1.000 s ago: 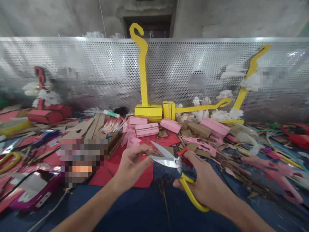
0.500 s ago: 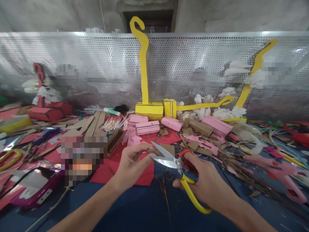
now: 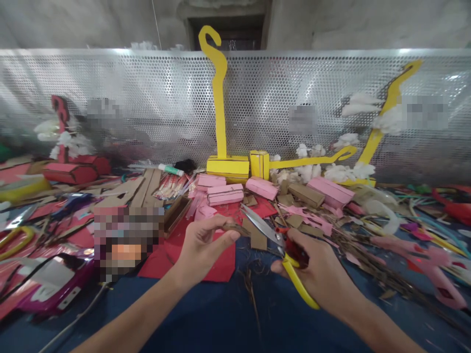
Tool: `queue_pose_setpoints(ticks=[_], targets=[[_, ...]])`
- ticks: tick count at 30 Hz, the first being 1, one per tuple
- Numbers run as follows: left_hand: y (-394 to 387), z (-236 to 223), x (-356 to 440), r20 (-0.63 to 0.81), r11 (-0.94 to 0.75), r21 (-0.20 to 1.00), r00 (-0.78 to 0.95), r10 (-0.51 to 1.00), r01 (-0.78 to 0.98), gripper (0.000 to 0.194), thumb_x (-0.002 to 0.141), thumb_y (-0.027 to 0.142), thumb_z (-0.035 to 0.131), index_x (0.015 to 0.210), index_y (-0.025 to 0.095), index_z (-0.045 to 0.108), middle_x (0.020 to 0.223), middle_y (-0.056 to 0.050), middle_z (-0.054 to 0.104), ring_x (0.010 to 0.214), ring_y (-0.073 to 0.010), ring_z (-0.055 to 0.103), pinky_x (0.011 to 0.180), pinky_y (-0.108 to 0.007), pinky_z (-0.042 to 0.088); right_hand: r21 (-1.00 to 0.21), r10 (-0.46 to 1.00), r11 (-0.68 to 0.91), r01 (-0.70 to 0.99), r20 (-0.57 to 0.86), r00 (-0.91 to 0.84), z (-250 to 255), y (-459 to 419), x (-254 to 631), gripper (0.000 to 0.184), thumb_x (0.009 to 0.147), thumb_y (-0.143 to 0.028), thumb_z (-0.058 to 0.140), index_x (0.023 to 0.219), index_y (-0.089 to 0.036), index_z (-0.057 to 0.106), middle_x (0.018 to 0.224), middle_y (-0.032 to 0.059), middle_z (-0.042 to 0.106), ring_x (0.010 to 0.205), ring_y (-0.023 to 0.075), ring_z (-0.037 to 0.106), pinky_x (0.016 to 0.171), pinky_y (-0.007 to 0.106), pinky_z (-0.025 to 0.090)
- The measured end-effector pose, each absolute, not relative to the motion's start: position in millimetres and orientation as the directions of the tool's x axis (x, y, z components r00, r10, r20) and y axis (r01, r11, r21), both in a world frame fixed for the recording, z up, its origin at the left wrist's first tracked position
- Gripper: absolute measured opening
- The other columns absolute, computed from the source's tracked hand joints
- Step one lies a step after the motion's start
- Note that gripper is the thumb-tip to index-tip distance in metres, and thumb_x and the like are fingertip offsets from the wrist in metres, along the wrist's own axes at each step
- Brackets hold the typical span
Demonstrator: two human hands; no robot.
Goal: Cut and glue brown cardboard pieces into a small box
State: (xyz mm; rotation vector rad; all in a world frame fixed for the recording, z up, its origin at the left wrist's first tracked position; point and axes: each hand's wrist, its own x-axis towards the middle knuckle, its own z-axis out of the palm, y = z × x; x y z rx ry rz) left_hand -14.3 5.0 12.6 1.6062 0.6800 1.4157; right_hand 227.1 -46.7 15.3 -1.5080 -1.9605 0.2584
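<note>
From my end, the perforated metal screen [image 3: 257, 103] is the biggest thing, running across the back of the blue counter [image 3: 206, 318]. Against it I see the tall yellow hooked piece [image 3: 220, 117] standing upright on its yellow base. On the counter, the red sheet [image 3: 195, 262] lies partly under the left hand. Well off to the right rests the pink glue gun [image 3: 423, 264].

The right hand [image 3: 320, 267] has its grip wrapped round the handles of the scissors [image 3: 273, 234], their blades drawn together and slanting up to the left. The pink boxes [image 3: 225, 194] lie in a loose row beyond both hands. The left hand [image 3: 195, 252] has its grip pinched on the brown strip [image 3: 241, 229], smallest of all, raised in front of me near the blades; I can't tell whether they touch it.
</note>
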Motion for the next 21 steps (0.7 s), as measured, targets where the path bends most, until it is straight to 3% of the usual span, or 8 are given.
queue_pose_setpoints(ticks=[4, 9, 14, 21], targets=[[9.0, 10.3, -17.7, 0.514, -0.497, 0.857, 0.194, 0.835, -0.132, 0.011, 0.081, 0.028, 0.078, 0.082, 0.017, 0.077, 0.079, -0.005, 0.071, 0.078, -0.0176, 0.062, 0.078, -0.031, 0.053, -0.395, 0.892, 0.374, 0.839, 0.401, -0.209, 23.5, -49.9, 227.7, 0.046, 0.079, -0.055, 0.075, 0.105, -0.023, 0.056, 0.089, 0.0052, 0.064, 0.075, 0.0222, 0.058, 0.065, 0.030, 0.044], [8.8, 7.5, -18.8, 0.549, -0.536, 0.835, 0.265, 0.793, -0.127, 0.004, 0.083, 0.021, 0.076, 0.086, 0.018, 0.077, 0.085, -0.006, 0.073, 0.084, -0.0191, 0.065, 0.080, -0.030, 0.052, -0.401, 0.909, 0.367, 0.840, 0.346, -0.232, 20.8, -48.6, 224.3, 0.047, 0.081, -0.051, 0.075, 0.112, -0.023, 0.055, 0.098, 0.0067, 0.065, 0.083, 0.0243, 0.063, 0.070, 0.031, 0.046], [8.3, 6.1, -18.1, 0.528, -0.516, 0.848, 0.291, 0.798, -0.125, 0.005, 0.085, 0.021, 0.074, 0.086, 0.018, 0.077, 0.085, -0.006, 0.074, 0.084, -0.0180, 0.064, 0.081, -0.029, 0.052, -0.375, 0.905, 0.371, 0.849, 0.350, -0.241, 15.3, -47.8, 223.6, 0.038, 0.082, -0.054, 0.073, 0.094, -0.023, 0.056, 0.085, 0.0040, 0.065, 0.071, 0.0212, 0.059, 0.062, 0.029, 0.042], [8.4, 4.3, -16.6, 0.523, -0.505, 0.852, 0.243, 0.817, -0.137, 0.009, 0.081, 0.023, 0.079, 0.088, 0.018, 0.078, 0.086, -0.006, 0.075, 0.082, -0.0176, 0.066, 0.079, -0.028, 0.053, -0.338, 0.851, 0.449, 0.827, 0.445, -0.280, 9.4, -47.9, 226.4, 0.039, 0.083, -0.056, 0.073, 0.080, -0.023, 0.052, 0.069, -0.0013, 0.056, 0.059, 0.0154, 0.049, 0.057, 0.026, 0.036]])
